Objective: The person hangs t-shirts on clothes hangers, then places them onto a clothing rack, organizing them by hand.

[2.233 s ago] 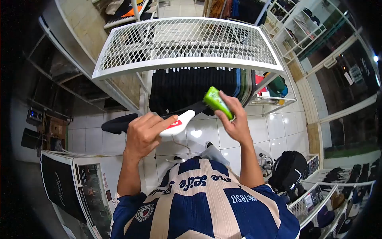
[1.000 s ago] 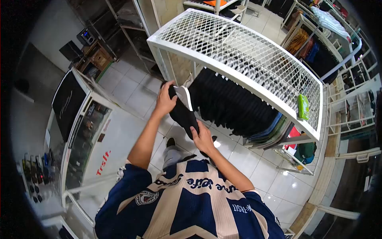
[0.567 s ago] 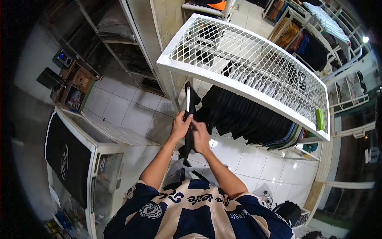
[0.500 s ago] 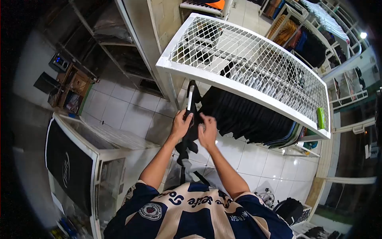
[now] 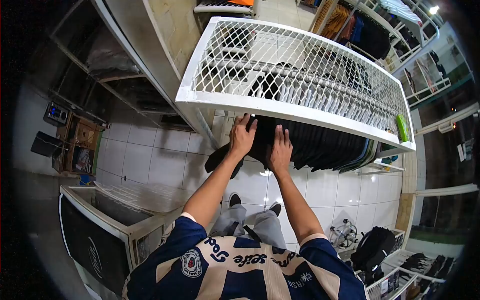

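A row of black garments [image 5: 320, 142] hangs close together under the white mesh-topped rack [image 5: 295, 114]. My left hand [image 5: 242, 136] is at the left end of the row, fingers stretched toward the rack's front edge and touching dark cloth. Below its wrist, a black garment [image 5: 220, 159] sticks out to the left. My right hand [image 5: 280, 149] lies against the front of the black garments, its fingers extended and close to each other. Pale hangers [image 5: 320, 95] show through the mesh. The cloth partly hides what lies beneath my left fingers.
A green object [image 5: 401, 128] lies on the rack's right end. At lower left stands a cabinet with a black panel [image 5: 92, 250]. A black backpack [image 5: 375, 247] and a metal-framed item [image 5: 344, 231] are at lower right. A wall post [image 5: 150, 60] adjoins the rack's left side.
The black garment on a pale hanger, held in my left hand earlier, is now at the row's left end. Both hands moved up to the rack, and the right hand now rests on the garments.
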The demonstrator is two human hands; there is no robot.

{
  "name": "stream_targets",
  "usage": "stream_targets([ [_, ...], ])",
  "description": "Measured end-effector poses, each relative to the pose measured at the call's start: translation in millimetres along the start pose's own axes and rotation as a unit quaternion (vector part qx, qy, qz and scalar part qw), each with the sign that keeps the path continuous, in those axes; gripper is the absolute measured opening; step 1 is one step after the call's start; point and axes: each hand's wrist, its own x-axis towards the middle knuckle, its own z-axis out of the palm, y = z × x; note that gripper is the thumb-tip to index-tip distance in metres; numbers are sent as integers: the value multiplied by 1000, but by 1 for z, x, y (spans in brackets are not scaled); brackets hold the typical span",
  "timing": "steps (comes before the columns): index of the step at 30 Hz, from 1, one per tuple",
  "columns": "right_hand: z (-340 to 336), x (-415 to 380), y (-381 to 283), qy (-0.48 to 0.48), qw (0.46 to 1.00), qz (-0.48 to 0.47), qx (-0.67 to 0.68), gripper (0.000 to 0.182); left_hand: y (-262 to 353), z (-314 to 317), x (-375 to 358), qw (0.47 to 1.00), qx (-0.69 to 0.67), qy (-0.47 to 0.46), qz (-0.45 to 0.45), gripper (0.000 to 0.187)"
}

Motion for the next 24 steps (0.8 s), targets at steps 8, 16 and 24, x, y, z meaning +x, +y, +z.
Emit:
stream_targets([
  [8,-6,0,-8,-17,1000,-4,20,95,-17,51,37,998,68,4,11,27],
  [16,-6,-1,-2,-9,999,-17,43,80,-39,83,30,987,108,-50,109,30],
  [24,-4,-3,11,1,999,-26,38,74,-43,93,-18,981,99,-132,104,34],
])
